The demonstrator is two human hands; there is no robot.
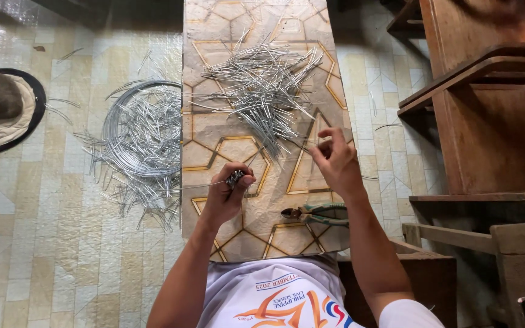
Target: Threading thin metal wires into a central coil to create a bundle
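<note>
Pliers (314, 214) lay near the worktop's (214, 127) near edge. Left hand (226, 195) fingers gripped a small tool; right hand (335, 159) pinched a thin wire (256, 159) mid-worktop. Springy wire might slip, flicking ends. Cut-wire pile (262, 85) beyond could snag, scatter.

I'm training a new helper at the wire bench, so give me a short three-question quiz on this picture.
1. True or false: the green-handled pliers are in the right hand.
2. What does the left hand grip?
A. a small dark metal tool
B. a hammer
C. a brush
3. Where does the wire coil lie: on the narrow table or on the tiled floor?

Key: 1 false, they lie on the table; 2 A; 3 on the floor, left of the table.
</note>
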